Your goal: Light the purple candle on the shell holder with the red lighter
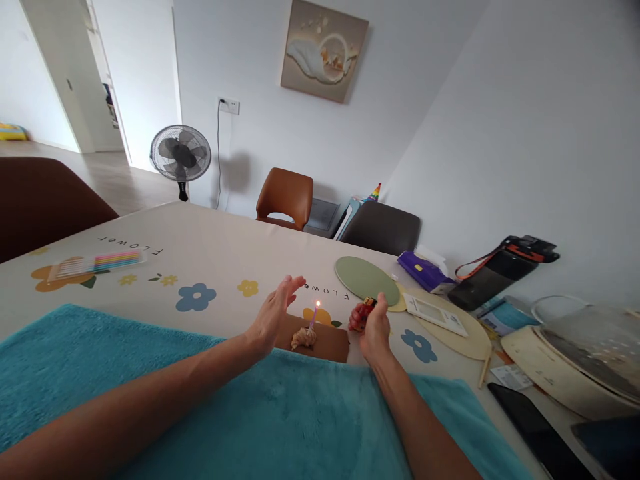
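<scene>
- A small pastry [303, 338] with one thin, lit candle [314, 315] standing upright in it sits on a brown board [327, 341], at the far edge of a blue fluffy towel [150, 380] spread over the table [210, 247].
- The left hand [273, 312] stands open on its edge just left of the candle, fingers together and palm facing the flame, touching nothing.
- The right hand [375, 330] is just right of the board, closed on a small red object [361, 315].
- The candle stands between the two hands, nearer the left.
- Flat mats [367, 280] lie farther right on the table.
</scene>
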Demonstrator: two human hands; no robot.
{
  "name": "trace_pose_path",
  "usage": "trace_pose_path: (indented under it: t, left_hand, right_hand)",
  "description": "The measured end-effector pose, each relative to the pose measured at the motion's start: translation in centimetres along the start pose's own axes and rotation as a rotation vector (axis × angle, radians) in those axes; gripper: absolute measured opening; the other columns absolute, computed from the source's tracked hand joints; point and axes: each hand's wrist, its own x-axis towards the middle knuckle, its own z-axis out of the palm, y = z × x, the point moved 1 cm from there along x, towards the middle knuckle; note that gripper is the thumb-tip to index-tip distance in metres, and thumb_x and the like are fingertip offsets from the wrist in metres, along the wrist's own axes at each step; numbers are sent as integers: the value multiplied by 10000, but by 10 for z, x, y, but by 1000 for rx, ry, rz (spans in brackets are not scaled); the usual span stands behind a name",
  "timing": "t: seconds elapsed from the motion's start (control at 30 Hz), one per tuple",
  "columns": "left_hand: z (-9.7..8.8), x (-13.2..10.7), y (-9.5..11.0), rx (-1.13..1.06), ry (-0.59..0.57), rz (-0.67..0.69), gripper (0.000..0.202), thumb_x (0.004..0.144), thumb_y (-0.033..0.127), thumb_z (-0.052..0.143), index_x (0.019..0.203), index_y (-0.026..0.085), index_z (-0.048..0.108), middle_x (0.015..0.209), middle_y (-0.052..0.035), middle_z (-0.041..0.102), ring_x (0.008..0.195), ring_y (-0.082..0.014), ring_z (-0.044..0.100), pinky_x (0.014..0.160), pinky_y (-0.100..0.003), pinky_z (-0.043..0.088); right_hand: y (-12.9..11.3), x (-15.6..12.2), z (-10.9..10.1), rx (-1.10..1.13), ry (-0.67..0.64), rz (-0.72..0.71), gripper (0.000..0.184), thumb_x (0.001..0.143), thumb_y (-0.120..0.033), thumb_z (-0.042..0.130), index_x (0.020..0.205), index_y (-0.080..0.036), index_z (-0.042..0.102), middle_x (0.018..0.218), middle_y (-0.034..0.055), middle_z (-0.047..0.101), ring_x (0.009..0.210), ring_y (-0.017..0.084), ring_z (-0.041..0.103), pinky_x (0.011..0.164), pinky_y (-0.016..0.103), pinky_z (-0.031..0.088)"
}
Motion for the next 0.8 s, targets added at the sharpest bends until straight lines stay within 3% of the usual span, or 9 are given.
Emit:
trace_pose_path:
  t: [0.8]
  left_hand:
    - [-6,1,-2,5,52,-17,552,874,598,324,1221,237,556,1380,-55,491,1324,-262,363,1105,-405,256]
  right_hand:
    - [5,15,-13,62,191,-55,457,822,-566,369,547,-204,411,377,-38,401,292,93,357,287,217,293]
